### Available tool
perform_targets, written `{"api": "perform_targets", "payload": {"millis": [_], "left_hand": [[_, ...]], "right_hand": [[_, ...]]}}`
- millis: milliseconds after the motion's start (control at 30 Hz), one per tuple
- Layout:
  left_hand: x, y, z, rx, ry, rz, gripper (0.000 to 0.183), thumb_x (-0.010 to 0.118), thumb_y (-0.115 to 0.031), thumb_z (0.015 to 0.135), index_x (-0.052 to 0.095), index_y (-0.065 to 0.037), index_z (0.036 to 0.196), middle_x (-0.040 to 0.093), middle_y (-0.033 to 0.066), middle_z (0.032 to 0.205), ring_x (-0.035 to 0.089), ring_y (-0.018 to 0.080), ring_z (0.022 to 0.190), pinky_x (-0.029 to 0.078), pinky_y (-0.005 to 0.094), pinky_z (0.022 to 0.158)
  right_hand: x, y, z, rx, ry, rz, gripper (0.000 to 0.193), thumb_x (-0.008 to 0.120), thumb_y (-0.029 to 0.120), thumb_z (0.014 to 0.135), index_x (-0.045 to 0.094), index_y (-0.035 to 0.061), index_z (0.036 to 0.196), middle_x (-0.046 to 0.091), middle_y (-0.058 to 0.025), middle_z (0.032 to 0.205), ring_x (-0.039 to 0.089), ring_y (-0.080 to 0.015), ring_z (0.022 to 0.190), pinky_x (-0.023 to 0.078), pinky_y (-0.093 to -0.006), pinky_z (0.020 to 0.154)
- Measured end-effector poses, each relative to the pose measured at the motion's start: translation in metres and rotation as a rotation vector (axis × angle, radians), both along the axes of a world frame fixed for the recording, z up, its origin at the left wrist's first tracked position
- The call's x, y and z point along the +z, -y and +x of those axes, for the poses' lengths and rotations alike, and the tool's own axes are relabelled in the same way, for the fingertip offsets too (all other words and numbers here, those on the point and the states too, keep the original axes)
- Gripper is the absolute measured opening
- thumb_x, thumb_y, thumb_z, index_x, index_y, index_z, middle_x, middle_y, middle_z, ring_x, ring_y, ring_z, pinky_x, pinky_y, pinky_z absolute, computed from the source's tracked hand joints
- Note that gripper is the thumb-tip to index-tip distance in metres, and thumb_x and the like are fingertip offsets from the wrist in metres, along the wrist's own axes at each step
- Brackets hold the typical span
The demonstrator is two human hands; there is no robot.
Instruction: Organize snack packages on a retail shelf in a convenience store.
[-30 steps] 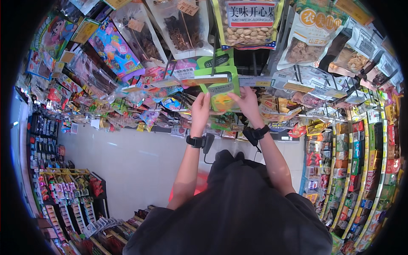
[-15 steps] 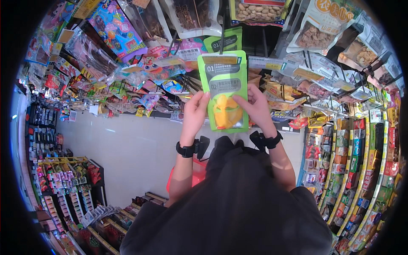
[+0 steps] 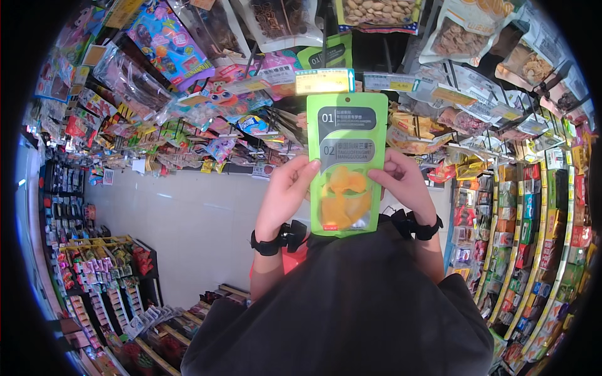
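Observation:
A green pouch of dried mango [image 3: 346,194] hangs upright between my two hands, off the rack, its clear window showing yellow-orange pieces. My left hand [image 3: 283,191] pinches its left edge, thumb on the front. On the right edge, my right hand [image 3: 402,182] grips it the same way, thumb in front and fingers curled behind. The pouch's top, with a small hang hole, lies just below a yellow-and-white price tag [image 3: 325,81]. Behind that tag another green pouch [image 3: 326,55] still hangs on the rack.
Hanging snack bags fill the rack ahead, among them a pouch of nuts [image 3: 379,14]. Curved shelves of packets [image 3: 527,250] stand on the right. At lower left is a display stand [image 3: 103,260] on the pale floor [image 3: 182,225]. A red item [image 3: 295,258] shows beside my left forearm.
Both hands have drawn the dried mango pouch off the rack, toward my body and slightly right. The price tag it partly covered is now in full view.

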State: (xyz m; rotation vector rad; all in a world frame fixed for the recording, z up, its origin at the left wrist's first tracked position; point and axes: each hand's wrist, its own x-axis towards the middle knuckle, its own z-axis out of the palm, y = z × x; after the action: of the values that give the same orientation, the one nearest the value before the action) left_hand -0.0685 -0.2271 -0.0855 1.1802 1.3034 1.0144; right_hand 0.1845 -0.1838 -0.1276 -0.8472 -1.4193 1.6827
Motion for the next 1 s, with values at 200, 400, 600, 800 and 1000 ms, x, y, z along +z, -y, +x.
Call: {"api": "perform_targets", "payload": {"millis": [200,400,600,800,1000], "left_hand": [[0.014,0.005,0.010,0.011,0.098,0.028,0.019,0.057,-0.021,0.105,0.063,-0.003,0.107,0.063,-0.0051,0.076,0.057,0.0000,0.067,0.045,0.0178,0.058],[0.016,0.014,0.017,-0.132,0.245,0.093,0.025,0.058,-0.010,0.103,0.056,0.000,0.126,0.073,0.0026,0.094,0.065,0.0037,0.081,0.049,0.0191,0.071],[0.017,0.012,0.019,-0.186,0.184,0.124,0.031,0.058,-0.007,0.103,0.053,0.002,0.132,0.074,0.0064,0.102,0.067,0.0053,0.087,0.050,0.0210,0.073],[0.017,0.012,0.021,-0.113,0.148,0.133,0.025,0.059,-0.006,0.102,0.055,0.002,0.125,0.073,0.0042,0.096,0.065,0.0036,0.082,0.048,0.0190,0.070],[0.031,0.018,0.035,0.126,0.126,0.258,0.022,0.059,-0.005,0.102,0.055,0.002,0.122,0.072,0.0046,0.098,0.063,0.0025,0.082,0.047,0.0178,0.071]], "right_hand": [[0.009,0.009,0.002,-0.149,-0.156,0.037,0.009,0.065,0.003,0.098,0.057,0.0027,0.100,0.070,0.0008,0.084,0.055,0.0020,0.069,0.039,-0.0165,0.059],[0.005,0.015,0.002,-0.222,-0.236,0.088,0.009,0.066,0.003,0.097,0.058,0.0026,0.100,0.070,0.0010,0.086,0.056,0.0023,0.070,0.039,-0.0165,0.059],[0.014,0.019,0.003,-0.266,-0.260,0.099,0.009,0.065,0.003,0.097,0.059,0.0009,0.104,0.072,-0.0009,0.091,0.063,-0.0015,0.080,0.046,-0.0163,0.069],[0.005,0.018,0.004,-0.311,-0.235,0.093,0.019,0.067,0.004,0.096,0.060,0.0014,0.114,0.072,-0.0034,0.105,0.064,-0.0036,0.088,0.050,-0.0195,0.075],[0.022,0.023,-0.001,-0.356,0.101,0.383,0.045,0.074,0.008,0.089,0.056,0.0030,0.131,0.059,-0.0122,0.133,0.065,-0.0186,0.107,0.053,-0.0304,0.090]]}}
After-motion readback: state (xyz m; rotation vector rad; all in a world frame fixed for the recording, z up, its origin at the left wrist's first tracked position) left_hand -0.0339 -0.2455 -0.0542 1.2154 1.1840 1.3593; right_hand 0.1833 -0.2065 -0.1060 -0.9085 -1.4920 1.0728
